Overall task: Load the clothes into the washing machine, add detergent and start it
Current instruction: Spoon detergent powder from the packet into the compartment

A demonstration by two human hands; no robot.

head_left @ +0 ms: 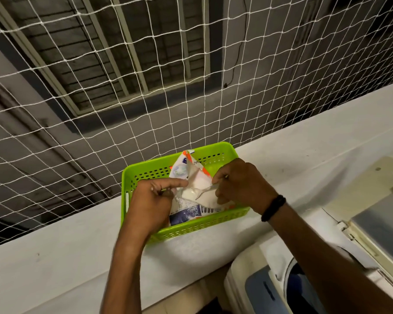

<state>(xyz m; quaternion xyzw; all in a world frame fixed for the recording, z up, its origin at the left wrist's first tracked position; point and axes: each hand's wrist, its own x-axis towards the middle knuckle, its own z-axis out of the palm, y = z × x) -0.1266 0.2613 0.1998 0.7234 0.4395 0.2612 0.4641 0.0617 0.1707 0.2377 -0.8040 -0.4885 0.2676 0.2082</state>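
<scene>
Green basket (202, 227), one packet (191, 200), two hands (152, 196) (238, 184)

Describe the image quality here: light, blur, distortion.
Head view: dim, even light; the wide-angle lens bows the net and the ledge; the green basket casts a soft shadow; the detergent packet print is too blurred to read.
</scene>
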